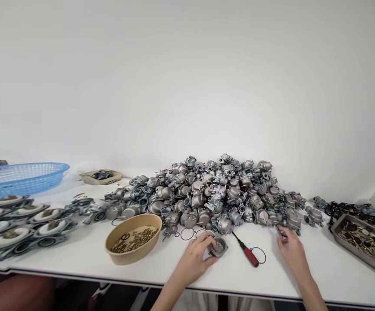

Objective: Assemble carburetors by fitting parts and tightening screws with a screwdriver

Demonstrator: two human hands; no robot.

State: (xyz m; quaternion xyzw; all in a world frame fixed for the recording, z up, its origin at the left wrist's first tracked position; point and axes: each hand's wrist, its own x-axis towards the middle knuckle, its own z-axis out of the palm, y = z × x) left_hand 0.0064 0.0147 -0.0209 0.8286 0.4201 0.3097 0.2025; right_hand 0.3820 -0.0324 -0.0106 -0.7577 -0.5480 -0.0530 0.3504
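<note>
My left hand (pixel 195 259) is closed around the side of a grey metal carburetor bowl (pixel 220 248), which sits on the table with its hollow side up. My right hand (pixel 291 251) is at the right foot of a heap of carburetors (pixel 213 194), its fingers bent together over a small dark grey piece that I cannot make out. Between the hands lies a screwdriver (pixel 251 257) with a red handle, its shaft pointing toward the heap. A thin black rubber ring (pixel 265 258) rests beside the handle. More rubber rings (pixel 187 234) lie behind my left hand.
A tan bowl (pixel 132 255) of small brass parts stands on the left. Farther left are carburetors with white round tops (pixel 12 235) and a blue basket (pixel 25 177). At right, a metal tray (pixel 362 250) holds small mixed parts, with black parts (pixel 352 210) behind it.
</note>
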